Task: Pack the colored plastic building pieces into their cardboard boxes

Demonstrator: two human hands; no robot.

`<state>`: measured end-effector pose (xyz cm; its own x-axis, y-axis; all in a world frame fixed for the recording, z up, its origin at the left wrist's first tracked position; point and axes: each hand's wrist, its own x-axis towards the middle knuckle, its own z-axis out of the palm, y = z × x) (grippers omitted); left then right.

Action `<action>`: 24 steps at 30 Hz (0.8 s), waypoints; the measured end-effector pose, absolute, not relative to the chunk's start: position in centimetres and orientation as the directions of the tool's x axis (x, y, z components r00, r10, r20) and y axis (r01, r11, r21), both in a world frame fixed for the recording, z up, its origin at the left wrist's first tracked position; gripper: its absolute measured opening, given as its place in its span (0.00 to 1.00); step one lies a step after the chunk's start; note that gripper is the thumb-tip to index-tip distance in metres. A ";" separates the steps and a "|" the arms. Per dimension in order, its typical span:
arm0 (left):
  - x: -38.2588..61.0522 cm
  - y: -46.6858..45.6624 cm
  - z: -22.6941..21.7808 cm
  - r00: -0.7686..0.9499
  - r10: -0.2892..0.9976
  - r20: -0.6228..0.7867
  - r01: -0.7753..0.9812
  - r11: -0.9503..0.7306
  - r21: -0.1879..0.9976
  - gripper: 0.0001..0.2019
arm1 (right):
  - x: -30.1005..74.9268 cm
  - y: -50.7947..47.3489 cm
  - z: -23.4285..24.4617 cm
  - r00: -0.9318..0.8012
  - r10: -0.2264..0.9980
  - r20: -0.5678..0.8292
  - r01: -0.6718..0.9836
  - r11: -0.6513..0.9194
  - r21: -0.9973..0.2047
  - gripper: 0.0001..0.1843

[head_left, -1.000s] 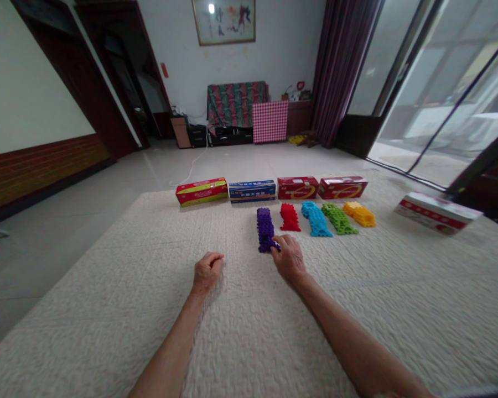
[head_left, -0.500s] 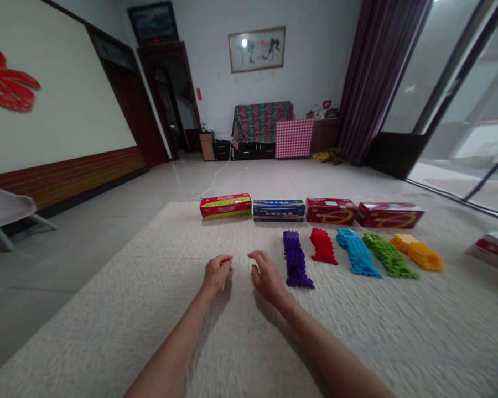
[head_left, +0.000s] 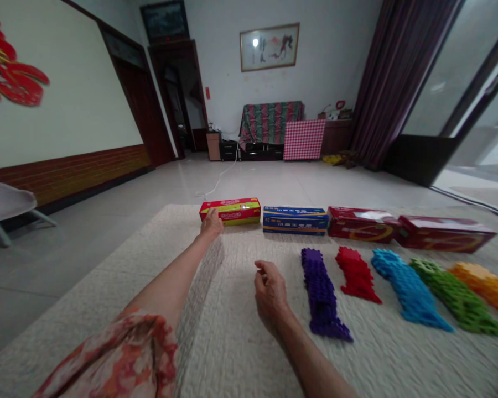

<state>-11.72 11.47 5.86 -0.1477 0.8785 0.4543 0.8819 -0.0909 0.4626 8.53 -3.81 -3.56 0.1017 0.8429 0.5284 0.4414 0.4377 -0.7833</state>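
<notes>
My left hand point(head_left: 211, 223) reaches forward to the left end of a red and yellow box point(head_left: 240, 212). Its fingers lie against the box's front and look stretched out; whether they press on it I cannot tell. Loosely curved and holding nothing, my right hand point(head_left: 270, 290) hovers low over the cream cloth point(head_left: 236, 309). Just right of it lies a row of purple interlocking plastic pieces point(head_left: 321, 293). Beyond these come similar rows: red pieces point(head_left: 357, 275), blue pieces point(head_left: 410, 287), green pieces point(head_left: 458, 298) and orange pieces point(head_left: 487, 286).
Beside the red and yellow box stand a blue box point(head_left: 295, 221) and two dark red boxes, the nearer one point(head_left: 362, 225) and the far right one point(head_left: 445, 234). A pale stool point(head_left: 8, 199) is on the tiled floor at left. A white cord point(head_left: 222, 177) crosses the floor ahead.
My left hand has moved forward from the middle of the cloth to the red and yellow box. My right hand stays near the purple pieces. The view has shifted closer to the boxes.
</notes>
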 end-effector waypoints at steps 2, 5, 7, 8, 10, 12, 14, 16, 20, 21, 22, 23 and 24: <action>-11.6 12.3 5.7 -0.152 0.883 0.444 0.904 -0.057 0.424 0.20 | 8.3 -4.1 -3.3 0.106 0.850 0.516 0.422 0.432 -0.797 0.16; -11.5 13.0 5.6 -0.182 0.886 0.427 0.927 0.009 0.376 0.16 | 8.2 -4.4 -2.9 0.117 0.856 0.503 0.407 0.420 -0.811 0.16; -11.6 13.1 5.7 -0.207 0.886 0.416 0.935 0.055 0.349 0.13 | 8.2 -4.4 -2.7 0.114 0.854 0.507 0.408 0.425 -0.808 0.16; -11.8 13.0 5.9 -0.216 0.886 0.411 0.939 0.073 0.336 0.12 | 8.2 -4.4 -2.7 0.112 0.853 0.510 0.408 0.429 -0.806 0.16; -12.3 12.4 6.3 -0.220 0.887 0.406 0.947 0.095 0.307 0.11 | 8.3 -4.3 -2.7 0.116 0.849 0.516 0.405 0.434 -0.805 0.16; -13.2 11.3 6.7 -0.203 0.891 0.406 0.957 0.094 0.273 0.11 | 8.4 -4.2 -2.9 0.114 0.842 0.527 0.405 0.445 -0.799 0.15; -14.2 9.3 7.2 -0.172 0.895 0.411 0.968 0.075 0.241 0.10 | 8.4 -4.1 -2.9 0.108 0.831 0.546 0.399 0.467 -0.789 0.15; -15.2 6.5 7.5 -0.132 0.900 0.416 0.975 0.043 0.217 0.10 | 8.4 -4.2 -2.3 0.100 0.803 0.588 0.391 0.511 -0.765 0.15; -16.2 -0.6 7.4 -0.043 0.902 0.430 0.976 -0.055 0.212 0.08 | 8.4 -5.8 1.2 0.044 0.669 0.742 0.383 0.675 -0.631 0.15; -16.2 -2.5 7.2 -0.022 0.901 0.434 0.972 -0.083 0.220 0.08 | 8.5 -6.4 2.4 0.023 0.635 0.772 0.382 0.708 -0.594 0.16; -16.0 -4.3 6.9 0.003 0.900 0.436 0.966 -0.114 0.230 0.08 | 8.6 -7.1 3.7 0.002 0.612 0.791 0.385 0.729 -0.566 0.16; -15.8 -6.1 6.7 0.025 0.900 0.435 0.960 -0.143 0.239 0.07 | 8.9 -7.8 4.9 -0.019 0.602 0.798 0.395 0.738 -0.547 0.15; -15.4 -7.7 6.4 0.051 0.898 0.437 0.951 -0.177 0.253 0.07 | 9.2 -8.5 5.9 -0.044 0.606 0.794 0.415 0.734 -0.537 0.15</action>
